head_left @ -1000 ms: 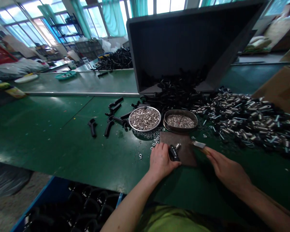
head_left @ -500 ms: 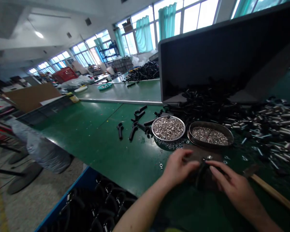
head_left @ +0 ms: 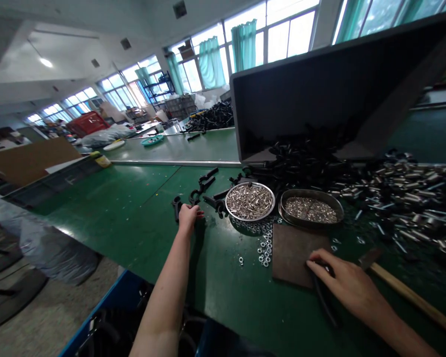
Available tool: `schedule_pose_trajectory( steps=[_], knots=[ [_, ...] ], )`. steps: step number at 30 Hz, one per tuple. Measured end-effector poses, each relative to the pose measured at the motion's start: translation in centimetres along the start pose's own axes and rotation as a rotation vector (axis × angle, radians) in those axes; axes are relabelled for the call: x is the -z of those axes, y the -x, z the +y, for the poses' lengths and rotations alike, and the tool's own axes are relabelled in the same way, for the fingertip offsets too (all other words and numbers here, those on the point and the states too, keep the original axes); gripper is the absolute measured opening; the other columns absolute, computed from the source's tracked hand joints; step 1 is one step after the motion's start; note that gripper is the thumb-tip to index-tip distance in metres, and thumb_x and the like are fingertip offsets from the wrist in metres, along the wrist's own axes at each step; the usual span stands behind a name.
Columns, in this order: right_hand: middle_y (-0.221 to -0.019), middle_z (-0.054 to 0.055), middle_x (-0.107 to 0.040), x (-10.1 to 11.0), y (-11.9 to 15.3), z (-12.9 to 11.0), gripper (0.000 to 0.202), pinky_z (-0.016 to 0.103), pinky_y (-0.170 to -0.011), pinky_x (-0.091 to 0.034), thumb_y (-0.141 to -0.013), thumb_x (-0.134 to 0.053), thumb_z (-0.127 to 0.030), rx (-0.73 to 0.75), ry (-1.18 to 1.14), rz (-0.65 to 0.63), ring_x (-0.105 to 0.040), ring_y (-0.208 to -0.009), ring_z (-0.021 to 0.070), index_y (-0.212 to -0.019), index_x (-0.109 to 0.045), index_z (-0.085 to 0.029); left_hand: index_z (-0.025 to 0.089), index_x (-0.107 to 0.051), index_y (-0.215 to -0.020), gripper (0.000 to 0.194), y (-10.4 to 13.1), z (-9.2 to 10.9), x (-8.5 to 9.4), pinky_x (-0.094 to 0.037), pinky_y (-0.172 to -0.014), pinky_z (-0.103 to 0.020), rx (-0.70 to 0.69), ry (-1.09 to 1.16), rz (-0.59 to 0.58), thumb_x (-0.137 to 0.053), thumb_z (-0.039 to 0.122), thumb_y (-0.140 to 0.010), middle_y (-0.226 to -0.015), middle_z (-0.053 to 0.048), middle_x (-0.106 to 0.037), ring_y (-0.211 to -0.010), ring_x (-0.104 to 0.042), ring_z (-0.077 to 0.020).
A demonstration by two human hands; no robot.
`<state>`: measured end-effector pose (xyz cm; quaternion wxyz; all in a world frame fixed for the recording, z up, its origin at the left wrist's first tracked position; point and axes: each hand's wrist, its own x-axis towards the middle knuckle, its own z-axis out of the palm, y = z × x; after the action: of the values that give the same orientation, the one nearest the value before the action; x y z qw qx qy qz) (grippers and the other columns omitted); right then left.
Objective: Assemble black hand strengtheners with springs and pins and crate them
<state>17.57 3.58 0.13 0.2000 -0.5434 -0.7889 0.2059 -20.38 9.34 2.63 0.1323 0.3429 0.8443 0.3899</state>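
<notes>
My left hand (head_left: 189,217) is stretched out over the table, its fingers curled round the handle end of a black plastic part (head_left: 194,198). The forked end of that part shows beyond the fingers. Just left lies another black part (head_left: 176,208). My right hand (head_left: 344,280) pinches a curved black plastic part (head_left: 326,302) at its upper end, over the right edge of a brown square plate (head_left: 293,255). Its fingers hide that end. Small metal nuts (head_left: 265,248) lie left of the plate.
Behind the plate stand a round dish of metal pins (head_left: 250,201) and an oval tin of small metal pieces (head_left: 312,208). A hammer (head_left: 405,287) lies at right. A large dark bin (head_left: 319,94) tips out black parts; metal cylinders (head_left: 423,188) are heaped beside it. A blue crate (head_left: 104,302) sits below.
My left hand has left the plate and moved far left to the loose black parts. My right hand keeps the curved black part, which now hangs toward the table's front. The view has shifted slightly.
</notes>
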Motion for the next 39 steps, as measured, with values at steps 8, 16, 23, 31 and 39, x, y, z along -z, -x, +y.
schedule_pose_trajectory(
  steps=[8,16,23,31,39],
  knots=[
    [-0.083,0.003,-0.071,0.7,1.0,-4.8,0.026,0.025,-0.067,-0.050,-0.086,-0.050,-0.040,0.037,-0.417,0.286,-0.066,-0.075,0.0183,-0.085,-0.068,-0.021,0.018,-0.051,-0.094,0.049,18.3,1.6,-2.9,-0.028,-0.035,-0.016,0.097,0.863,-0.832,-0.076,0.044,-0.061,-0.061,0.009,-0.044,-0.038,-0.035,-0.0024],
    [-0.076,0.001,-0.066,0.8,2.0,-5.9,0.013,0.022,-0.064,-0.047,-0.088,-0.052,-0.026,0.275,-0.305,0.396,-0.064,-0.071,0.0136,-0.086,-0.064,-0.020,0.018,-0.055,-0.103,0.055,23.6,4.8,-2.6,-0.042,-0.052,-0.019,0.085,0.888,-0.980,-0.081,0.032,-0.057,-0.076,0.003,-0.058,-0.056,-0.050,-0.0075],
    [-0.076,0.001,-0.066,1.6,1.8,-4.9,0.017,0.022,-0.062,-0.047,-0.092,-0.047,-0.025,0.416,-0.293,0.239,-0.063,-0.069,0.0126,-0.089,-0.062,-0.020,0.014,-0.053,-0.096,0.050,22.4,4.4,-3.1,-0.046,-0.045,-0.021,0.064,0.802,-1.153,-0.079,0.035,-0.060,-0.070,0.003,-0.056,-0.049,-0.050,-0.0079],
    [-0.077,0.004,-0.065,1.2,2.3,-3.3,0.023,0.027,-0.062,-0.048,-0.089,-0.047,-0.040,0.282,-0.333,0.261,-0.062,-0.068,0.0162,-0.094,-0.060,-0.022,0.019,-0.045,-0.119,0.069,21.6,4.6,-3.2,-0.047,-0.051,-0.021,0.046,0.862,-0.992,-0.079,0.032,-0.060,-0.078,0.002,-0.062,-0.052,-0.054,-0.0082],
    [-0.092,0.006,-0.066,0.6,0.5,-4.3,0.048,0.030,-0.073,-0.049,-0.084,-0.046,-0.059,-0.112,-0.771,-0.408,-0.061,-0.081,0.0197,-0.100,-0.060,-0.017,0.029,-0.035,-0.137,0.088,21.8,4.1,-2.5,-0.048,-0.087,-0.035,-0.365,0.492,-0.863,-0.079,0.024,-0.061,-0.106,-0.001,-0.065,-0.095,-0.062,-0.0212]
  ],
)
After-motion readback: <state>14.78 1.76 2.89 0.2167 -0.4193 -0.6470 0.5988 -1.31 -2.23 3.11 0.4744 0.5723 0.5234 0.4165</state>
